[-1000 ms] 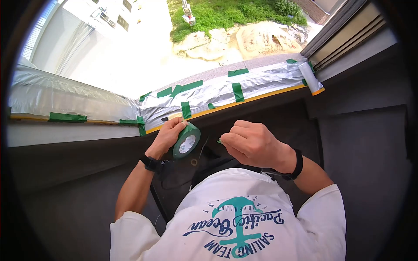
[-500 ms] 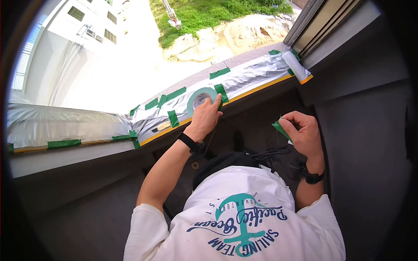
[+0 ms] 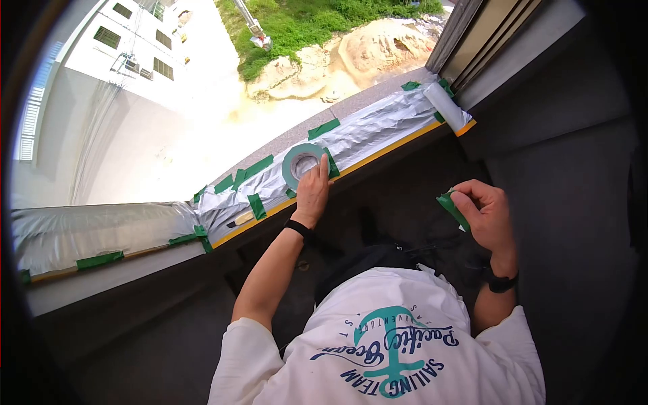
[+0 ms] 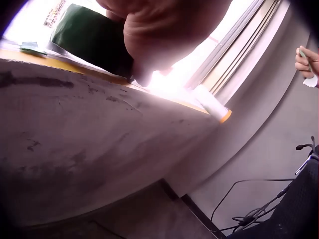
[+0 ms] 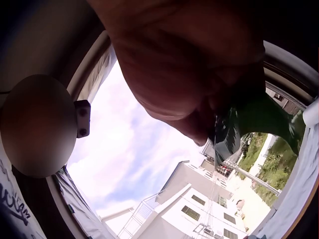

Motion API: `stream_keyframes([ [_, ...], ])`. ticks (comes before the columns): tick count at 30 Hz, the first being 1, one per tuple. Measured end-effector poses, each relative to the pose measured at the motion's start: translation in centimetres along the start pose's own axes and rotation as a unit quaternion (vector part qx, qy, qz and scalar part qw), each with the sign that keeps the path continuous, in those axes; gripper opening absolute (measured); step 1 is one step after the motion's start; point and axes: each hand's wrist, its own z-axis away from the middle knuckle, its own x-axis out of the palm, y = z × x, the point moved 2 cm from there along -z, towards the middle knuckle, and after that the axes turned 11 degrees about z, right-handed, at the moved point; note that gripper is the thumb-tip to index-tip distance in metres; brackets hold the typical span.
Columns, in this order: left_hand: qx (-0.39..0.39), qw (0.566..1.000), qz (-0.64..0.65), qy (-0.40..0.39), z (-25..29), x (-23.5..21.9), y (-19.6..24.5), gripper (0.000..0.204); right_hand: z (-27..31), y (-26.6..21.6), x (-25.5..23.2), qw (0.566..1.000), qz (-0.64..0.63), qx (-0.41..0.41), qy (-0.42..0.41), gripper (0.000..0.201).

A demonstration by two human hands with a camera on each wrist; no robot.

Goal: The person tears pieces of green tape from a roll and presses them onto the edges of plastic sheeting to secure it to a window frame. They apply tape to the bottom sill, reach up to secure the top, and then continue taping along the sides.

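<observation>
In the head view my left hand [image 3: 312, 196] reaches to the window sill and grips the near right side of a roll of green tape [image 3: 289, 166]. The roll overlaps the silvery plastic film [image 3: 378, 125] taped over the sill. Seen from the left wrist, the roll's green outer face [image 4: 87, 37] sits at the sill edge beside my fingers. Away from the sill at the right, my right hand [image 3: 487, 212] pinches a short strip of green tape [image 3: 453, 210] between thumb and fingers. One end of the strip hangs free.
Green tape pieces [image 3: 256, 206] and a yellow edge strip [image 3: 398, 147] fasten the film. A rolled-up film end [image 3: 449, 108] hangs at the sill's right end. A small black and cream object [image 3: 241, 219] lies on the sill. Past the open window are a building and grass.
My left hand has carried the tape roll from in front of the sill up over the film. My right hand has moved right with the torn-looking strip. The head view has shifted.
</observation>
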Motion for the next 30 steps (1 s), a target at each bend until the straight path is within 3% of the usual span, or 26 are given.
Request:
stream_keyframes([
  [2,-0.027,0.999,-0.004,-0.031,0.5,-0.2,0.0,0.094,-0.8,-0.3,-0.4,0.999,-0.045,-0.006,0.001,0.016],
  [4,-0.019,0.999,0.001,0.029,0.3,-2.8,1.5,0.093,-1.6,-0.6,-0.5,0.996,-0.085,-0.003,0.005,0.019],
  [5,-0.053,0.998,0.041,0.006,0.6,-4.0,2.0,0.093,-2.1,-0.8,-0.3,0.986,-0.165,0.006,-0.008,0.022],
  [6,-0.033,0.997,0.052,0.047,0.8,-5.9,3.3,0.086,-2.5,-0.5,-0.4,0.970,-0.243,0.016,-0.019,0.025],
  [8,-0.100,0.977,0.189,-0.017,1.0,-9.8,6.3,0.072,-3.3,0.5,-0.1,0.960,-0.271,0.033,-0.054,0.028],
  [10,-0.114,0.924,0.345,-0.121,-0.2,-14.1,10.1,0.064,-4.4,-0.5,1.8,0.901,-0.421,0.060,-0.089,0.030],
  [12,-0.097,0.892,0.427,-0.117,-1.2,-16.0,12.2,0.066,-5.3,-1.4,3.8,0.884,-0.445,0.036,-0.136,0.032],
  [14,-0.053,0.892,0.443,-0.072,-2.1,-17.1,13.1,0.068,-5.6,-3.0,5.7,0.850,-0.504,0.058,-0.142,0.033],
  [15,-0.060,0.896,0.436,-0.061,-2.0,-17.2,13.4,0.068,-5.6,-3.8,6.4,0.839,-0.518,0.055,-0.160,0.035],
  [17,-0.056,0.847,0.529,-0.009,-1.6,-17.6,13.3,0.059,-5.4,-5.6,7.7,0.829,-0.528,0.050,-0.177,0.035],
  [18,-0.053,0.850,0.524,-0.002,-1.1,-18.3,13.2,0.059,-5.1,-6.5,8.3,0.821,-0.538,0.052,-0.181,0.035],
  [20,-0.086,0.836,0.541,-0.045,0.6,-19.8,12.9,0.044,-4.1,-8.9,9.3,0.821,-0.540,0.031,-0.181,0.036],
  [21,-0.080,0.813,0.577,-0.005,1.3,-20.9,13.3,0.032,-3.4,-10.1,9.8,0.832,-0.529,0.010,-0.165,0.037],
  [25,-0.085,0.820,0.566,-0.029,5.7,-24.9,11.4,0.026,0.4,-14.8,12.6,0.845,-0.507,-0.056,-0.159,0.039],
  [27,-0.120,0.738,0.663,-0.033,8.6,-26.5,10.3,0.026,2.1,-17.9,13.9,0.851,-0.487,-0.100,-0.169,0.041],
  [28,-0.116,0.746,0.655,-0.016,9.9,-28.0,9.8,0.026,2.9,-19.6,14.5,0.847,-0.486,-0.116,-0.181,0.041],
  [30,-0.150,0.638,0.754,-0.039,12.8,-31.0,9.5,0.025,4.9,-23.0,15.4,0.872,-0.385,-0.221,-0.207,0.044],
])
